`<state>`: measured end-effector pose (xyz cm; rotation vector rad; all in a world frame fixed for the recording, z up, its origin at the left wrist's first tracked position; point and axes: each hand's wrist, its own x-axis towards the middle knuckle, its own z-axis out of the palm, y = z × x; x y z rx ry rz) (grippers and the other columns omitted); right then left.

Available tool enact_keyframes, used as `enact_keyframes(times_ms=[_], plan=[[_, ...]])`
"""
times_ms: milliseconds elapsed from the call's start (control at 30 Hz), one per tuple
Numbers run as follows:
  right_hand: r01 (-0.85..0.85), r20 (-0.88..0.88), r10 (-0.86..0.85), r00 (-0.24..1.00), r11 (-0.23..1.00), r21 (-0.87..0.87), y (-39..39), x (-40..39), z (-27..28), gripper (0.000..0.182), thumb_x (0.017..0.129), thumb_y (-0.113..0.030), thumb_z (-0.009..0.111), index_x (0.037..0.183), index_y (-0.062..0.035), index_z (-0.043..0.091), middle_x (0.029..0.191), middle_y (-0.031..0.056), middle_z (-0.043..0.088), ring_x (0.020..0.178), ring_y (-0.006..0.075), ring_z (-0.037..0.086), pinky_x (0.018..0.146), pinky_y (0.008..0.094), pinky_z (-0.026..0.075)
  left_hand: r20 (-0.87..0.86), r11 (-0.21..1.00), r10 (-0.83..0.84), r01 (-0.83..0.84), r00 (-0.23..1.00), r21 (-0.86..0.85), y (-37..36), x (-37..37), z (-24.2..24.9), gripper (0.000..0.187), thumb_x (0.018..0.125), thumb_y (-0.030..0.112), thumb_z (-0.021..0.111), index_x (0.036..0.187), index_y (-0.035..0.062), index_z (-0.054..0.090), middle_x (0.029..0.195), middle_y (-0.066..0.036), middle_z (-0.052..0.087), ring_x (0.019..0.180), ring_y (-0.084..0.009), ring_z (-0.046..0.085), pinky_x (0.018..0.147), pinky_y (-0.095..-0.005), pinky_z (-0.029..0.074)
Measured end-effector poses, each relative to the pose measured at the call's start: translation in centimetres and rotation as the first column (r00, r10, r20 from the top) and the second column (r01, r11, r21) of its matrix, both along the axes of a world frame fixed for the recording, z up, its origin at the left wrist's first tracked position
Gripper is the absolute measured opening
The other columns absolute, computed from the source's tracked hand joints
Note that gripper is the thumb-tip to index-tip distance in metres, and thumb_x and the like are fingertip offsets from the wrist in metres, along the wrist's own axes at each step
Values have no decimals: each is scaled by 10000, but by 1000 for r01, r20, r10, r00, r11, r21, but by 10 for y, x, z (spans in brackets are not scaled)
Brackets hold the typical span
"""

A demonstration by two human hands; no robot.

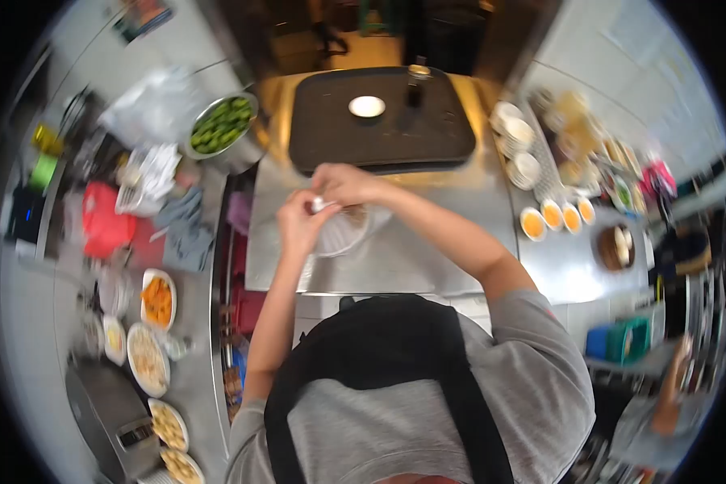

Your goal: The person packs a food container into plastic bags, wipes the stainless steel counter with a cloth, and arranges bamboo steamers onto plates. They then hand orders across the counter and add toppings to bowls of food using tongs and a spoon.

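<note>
My left hand [297, 224] and my right hand [348, 185] meet over the steel counter [427, 250], fingers closed together in a pinch. Between their fingertips shows a small white thing [320, 205], too small to name. Just below the hands lies a pale round dish or plastic-covered bowl [339, 235], partly hidden by my hands and right forearm; brownish food shows at its upper edge. Beyond the hands is a dark tray [323, 133] carrying a small white bowl [367, 106] and a dark bottle [416, 85].
A steel pot of green vegetables [223, 125] stands left of the tray. Dishes of food, one with orange pieces [159, 302], line the left counter. To the right are stacked white bowls [524, 169], several cups with orange contents [533, 224] and a brown bowl [615, 248]. Another person's arm [671, 391] shows lower right.
</note>
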<state>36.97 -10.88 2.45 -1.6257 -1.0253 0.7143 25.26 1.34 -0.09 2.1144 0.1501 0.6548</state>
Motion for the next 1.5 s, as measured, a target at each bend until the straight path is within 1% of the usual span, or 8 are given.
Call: enact_keyframes(times_ms=[133, 200, 500, 867, 967, 1200, 1433, 1500], plan=[[38, -124, -34, 992, 999, 31, 8, 19, -7, 176, 743, -50, 593, 916, -30, 567, 741, 61, 593, 641, 150, 548, 568, 285, 454, 3, 998, 58, -58, 998, -14, 1, -3, 7, 228, 630, 89, 783, 699, 11, 580, 701, -4, 528, 592, -64, 466, 518, -214, 387], [-95, 496, -86, 864, 940, 329, 15, 10, -13, 236, 681, -62, 629, 912, -23, 604, 812, 77, 621, 854, 225, 551, 767, 338, 437, 111, 984, -9, 29, 994, -175, -1, -5, 8, 197, 639, 67, 773, 681, 17, 588, 718, 9, 512, 583, -41, 436, 512, -195, 357], [-285, 320, 220, 921, 943, 173, 22, 11, -5, 178, 642, -52, 615, 819, -46, 605, 773, 34, 581, 752, 206, 514, 785, 321, 392, -51, 839, -37, 3, 998, -544, 14, -17, 0, 103, 714, -6, 698, 765, 17, 612, 661, 20, 584, 578, -17, 497, 519, -167, 391], [-244, 587, 138, 798, 964, 104, 24, -2, 0, 167, 614, -103, 588, 731, -56, 479, 697, 57, 491, 749, 222, 520, 845, 366, 331, 99, 925, 345, -357, 933, 135, -9, -15, 6, 95, 724, 28, 573, 807, 9, 532, 617, -162, 545, 558, -221, 601, 508, -322, 442], [-147, 709, 11, 706, 980, 131, 28, -9, -7, 169, 613, -107, 595, 719, -54, 475, 700, 78, 503, 760, 250, 529, 825, 373, 342, -4, 957, 285, -285, 958, -57, -7, -20, 7, 101, 744, 61, 566, 826, 18, 526, 640, -175, 578, 613, -321, 599, 565, -380, 462], [22, 675, -65, 735, 997, 71, 21, -20, -6, 150, 684, -135, 643, 705, -57, 516, 708, 78, 549, 754, 250, 538, 838, 384, 341, 44, 898, 146, -114, 988, -425, -2, -23, -3, 54, 769, 19, 580, 808, -3, 549, 711, -107, 617, 657, -125, 595, 596, -265, 455], [69, 706, -193, 682, 977, 200, 4, -30, -18, 123, 715, -95, 647, 805, -41, 585, 744, 85, 577, 768, 241, 551, 867, 413, 356, 153, 957, 261, -276, 953, 85, -9, -17, -3, 80, 695, 3, 581, 763, 18, 541, 678, -157, 584, 654, -287, 603, 599, -368, 467], [-3, 376, -67, 924, 983, 184, 3, -15, -25, 157, 730, -56, 623, 879, -19, 595, 753, 100, 578, 748, 242, 549, 747, 353, 427, 150, 964, 224, -242, 963, 111, -12, -19, 2, 79, 709, 4, 576, 781, 22, 547, 707, -177, 594, 677, -310, 605, 609, -361, 473]])
